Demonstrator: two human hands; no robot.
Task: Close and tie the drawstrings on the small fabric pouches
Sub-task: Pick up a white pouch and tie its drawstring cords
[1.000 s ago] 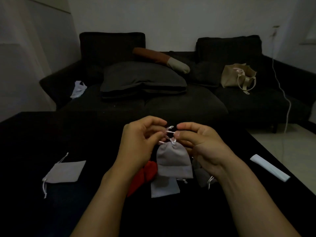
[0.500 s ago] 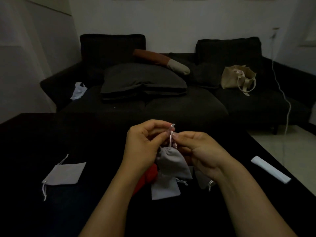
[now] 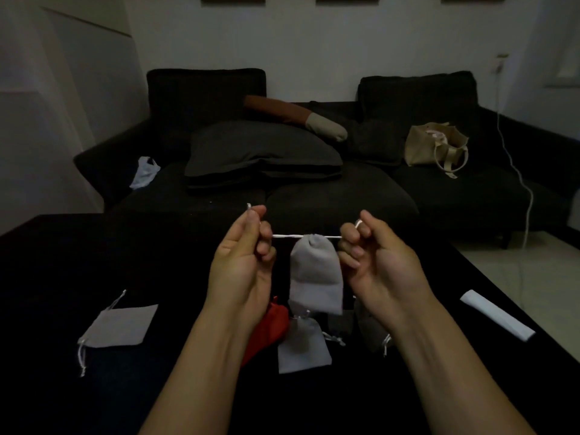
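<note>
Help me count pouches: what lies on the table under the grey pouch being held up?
Under the held grey pouch lie a red pouch, a light grey pouch and darker ones beside it. The forearms cover parts of them, so the count is unsure.

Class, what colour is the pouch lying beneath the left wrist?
Red, seen best in the head view.

**Layout on your desk**

Your held pouch (image 3: 315, 274) hangs centre, above the desk (image 3: 62, 246). A flat pouch (image 3: 120, 326) lies at 8 o'clock, a pouch cluster (image 3: 303, 345) at 6, a folded strip (image 3: 496, 315) at 4. The sofa (image 3: 314, 199) stands behind at 12.
</note>
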